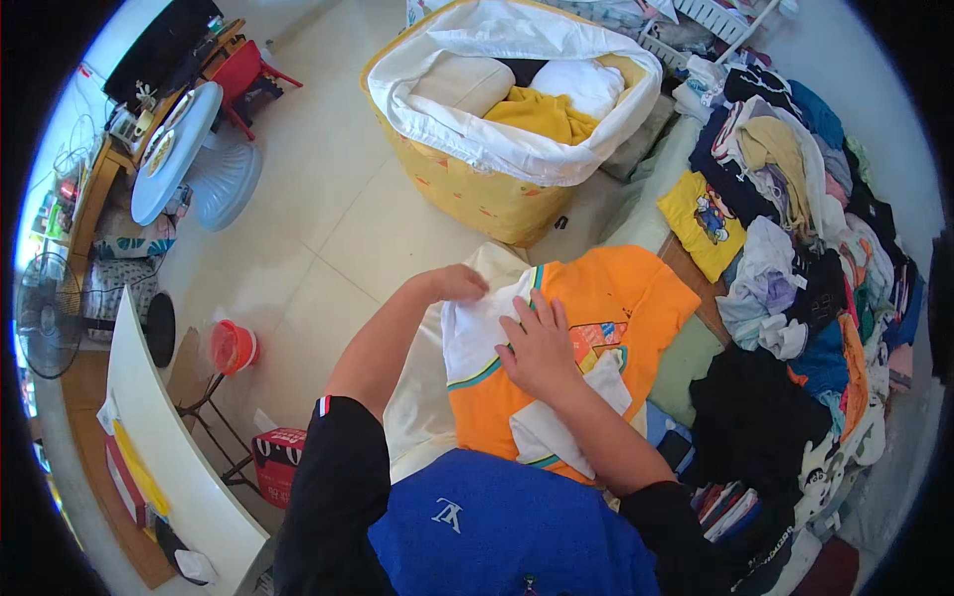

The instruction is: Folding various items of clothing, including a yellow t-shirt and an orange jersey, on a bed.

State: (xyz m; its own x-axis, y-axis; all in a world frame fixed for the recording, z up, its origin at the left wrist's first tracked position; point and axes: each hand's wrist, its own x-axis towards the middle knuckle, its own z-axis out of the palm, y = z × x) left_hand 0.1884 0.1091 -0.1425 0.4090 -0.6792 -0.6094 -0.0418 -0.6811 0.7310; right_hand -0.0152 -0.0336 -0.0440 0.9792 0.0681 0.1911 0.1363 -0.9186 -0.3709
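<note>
1. Under the fingers (544,313), handling an orange-and-white garment (624,293), lying spread just ahead of a blue top (512,526).
2. Resting the right hand (540,353) flat on it, fingers apart.
3. Touching its white part with the left hand (457,284), fingers curled; being unable to tell whether clamped on it.
4. Beyond the fingers, facing a yellow basket (467,199) with a white liner (497,151).
5. Right of the fingers, seeing a heap of clothes (775,149); well left, a red bucket (241,348).

two hands (457,284) (543,350) are showing; one orange shirt (621,293) is lying out. one yellow basket (462,194), one fan (50,310), one red bucket (241,350), one red chair (238,84), one round table (195,127) and one white desk (179,437) are standing. heaped clothes (755,402) are overlapping beyond counting.
</note>
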